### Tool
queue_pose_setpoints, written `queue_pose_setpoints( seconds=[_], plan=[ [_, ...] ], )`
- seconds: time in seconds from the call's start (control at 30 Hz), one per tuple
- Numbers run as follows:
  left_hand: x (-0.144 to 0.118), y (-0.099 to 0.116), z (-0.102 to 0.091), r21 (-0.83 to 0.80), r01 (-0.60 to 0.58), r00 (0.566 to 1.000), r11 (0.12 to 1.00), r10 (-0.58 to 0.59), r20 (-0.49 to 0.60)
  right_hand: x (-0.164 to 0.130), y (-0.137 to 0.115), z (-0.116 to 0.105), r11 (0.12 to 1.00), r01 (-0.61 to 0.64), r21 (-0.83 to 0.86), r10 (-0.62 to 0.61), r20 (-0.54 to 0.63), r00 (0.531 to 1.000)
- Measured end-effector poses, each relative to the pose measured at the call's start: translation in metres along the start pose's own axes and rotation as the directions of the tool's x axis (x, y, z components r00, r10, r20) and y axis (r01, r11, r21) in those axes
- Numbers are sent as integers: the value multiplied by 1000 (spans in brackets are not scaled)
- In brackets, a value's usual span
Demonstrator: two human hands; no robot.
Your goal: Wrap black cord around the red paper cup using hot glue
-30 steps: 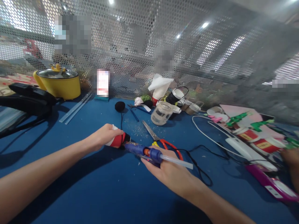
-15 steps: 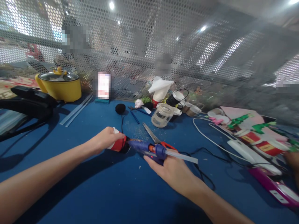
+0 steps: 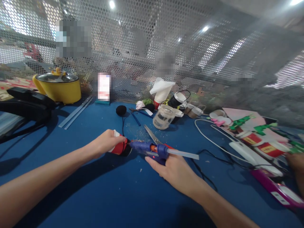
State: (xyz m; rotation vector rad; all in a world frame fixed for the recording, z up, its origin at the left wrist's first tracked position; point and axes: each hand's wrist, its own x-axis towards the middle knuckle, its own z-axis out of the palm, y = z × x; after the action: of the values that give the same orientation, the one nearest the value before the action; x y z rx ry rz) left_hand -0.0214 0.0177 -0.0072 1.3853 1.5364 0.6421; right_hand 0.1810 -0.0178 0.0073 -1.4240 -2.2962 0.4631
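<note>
My left hand [image 3: 108, 142] is wrapped round a small red and white paper cup [image 3: 118, 148] tipped on its side, with black on its right end. A black strand runs from the cup back to a ball of black yarn [image 3: 121, 110]. In my right hand [image 3: 177, 167] is a blue hot glue gun [image 3: 148, 148], a clear glue stick [image 3: 184, 154] jutting from its rear and a small red light lit. Its nozzle is at the black end of the cup; whether they touch I cannot tell. Scissors [image 3: 153, 135] lie behind the gun, their handles partly hidden.
A clear plastic jar [image 3: 163, 117], blue-handled pliers [image 3: 135, 117] and cups stand or lie at the back. Left are a yellow pot [image 3: 61, 90] and loose glue sticks [image 3: 77, 114]. A purple power strip [image 3: 276, 188], cables and another person's hand [image 3: 295, 163] are at right.
The glue gun's rear has tilted slightly, and its nozzle stays by the cup's black end. The whole view has shifted a little; both hands keep their hold.
</note>
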Motion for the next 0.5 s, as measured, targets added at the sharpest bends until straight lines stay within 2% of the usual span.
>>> queue_pose_setpoints(
  seconds=[0.17, 0.33, 0.5],
  plan=[
    [-1, 2, 0, 70, -2, 1000, 998, 3, -6, 4, -2, -3, 997, -47, 53, 45, 39, 998],
    [0, 2, 1, 63, -4, 1000, 998, 4, -3, 0, -3, -5, 997, -34, 71, 31, 48, 998],
    [-1, 0, 1, 66, -11, 1000, 998, 11, -3, 4, -1, -4, 996, 24, 86, -20, -44, 999]
  ],
)
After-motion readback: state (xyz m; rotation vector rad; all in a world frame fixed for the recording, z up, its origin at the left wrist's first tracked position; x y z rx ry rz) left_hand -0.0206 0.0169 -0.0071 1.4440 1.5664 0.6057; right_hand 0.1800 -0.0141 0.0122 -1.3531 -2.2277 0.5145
